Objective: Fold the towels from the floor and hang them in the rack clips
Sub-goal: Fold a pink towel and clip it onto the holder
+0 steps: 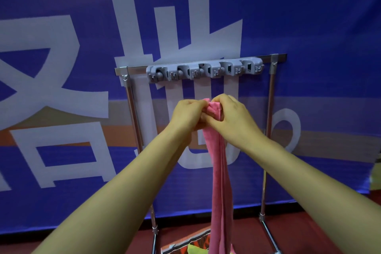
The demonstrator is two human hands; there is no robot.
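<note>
The left hand (pixel 186 113) and the right hand (pixel 231 117) meet near the middle of the view, thumbs and fingers of both curled tight around the bunched top of a pink towel (pixel 220 171). At 12 o'clock from them, apart from the knuckles, the grey clip strip (pixel 206 69) runs along the top rail of the rack (pixel 269 109); bare banner shows in the gap between. No cloth shows in any of the strip's clips. The rack's left post stands at 9 o'clock of the hands and its right post at 3 o'clock, both well clear of the forearms, so the towel hangs in the open bay between them.

Behind the rack, a blue banner (pixel 309 16) with large pale characters and an orange band fills the background. Its lower edge meets a dark red floor (pixel 247 231) at 6 o'clock, where the rack's feet stand. A patterned cloth (pixel 191 245) in orange, black and yellow-green lies on the floor between the posts, just beside the towel's lower end.

The towel is gathered lengthwise into a narrow strip with soft vertical folds. A small tuft pokes up between the two hands, and the rest drops straight down to the bottom edge of the view. Whether its end touches the floor cannot be told.
</note>
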